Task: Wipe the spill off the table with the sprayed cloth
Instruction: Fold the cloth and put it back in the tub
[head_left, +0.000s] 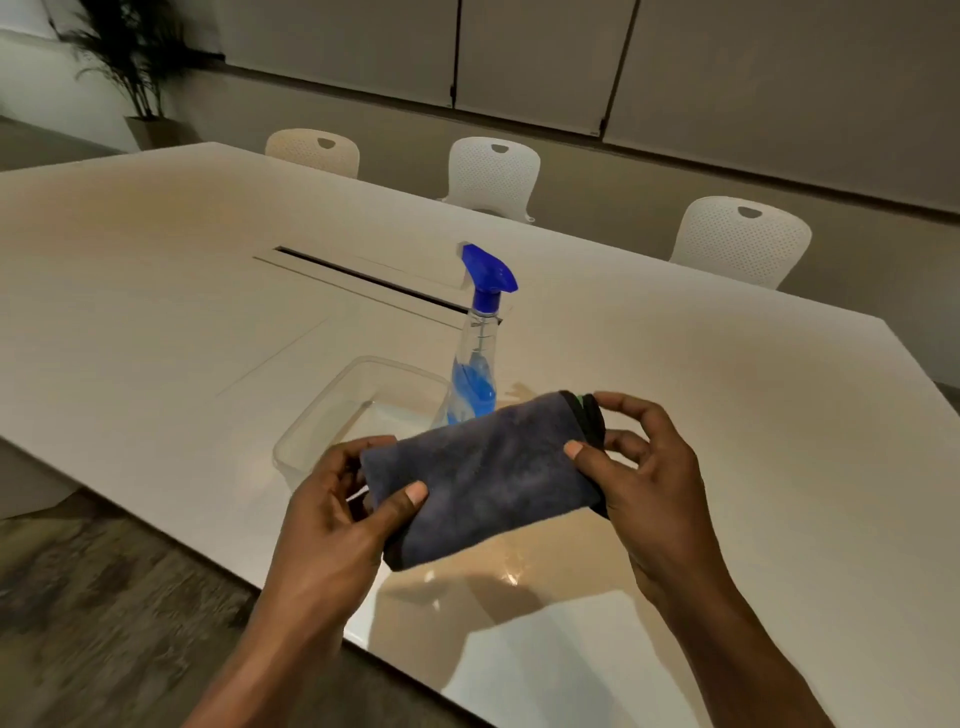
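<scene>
Both hands hold a folded dark grey cloth (480, 475) in the air above the near edge of the table (156, 312). The left hand (332, 525) grips the cloth's left end, thumb pressed on top and fingers (358, 447) curled behind and under it. The right hand (649, 483) pinches the right end, thumb on the upper face, the index finger arched over the black-edged corner, the other fingers loosely bent and apart beside it.

Below the cloth, a glossy wet-looking patch (498, 566) shines on the table; its outline is hard to separate from reflections and the hands' shadows. The cloth hides the base of the spray bottle (475, 364) and the near corner of a clear plastic container (363, 410), so whether those two touch cannot be told.

The bottle stands upright just behind the cloth, blue trigger head on top, blue liquid in its lower part. The table is pale, smooth and wide, with a long dark slot (363, 275) along its middle. Three white perforated chairs (493, 171) stand at the far side, a potted plant (140, 67) is in the far left corner, and grey wall panels run behind.
</scene>
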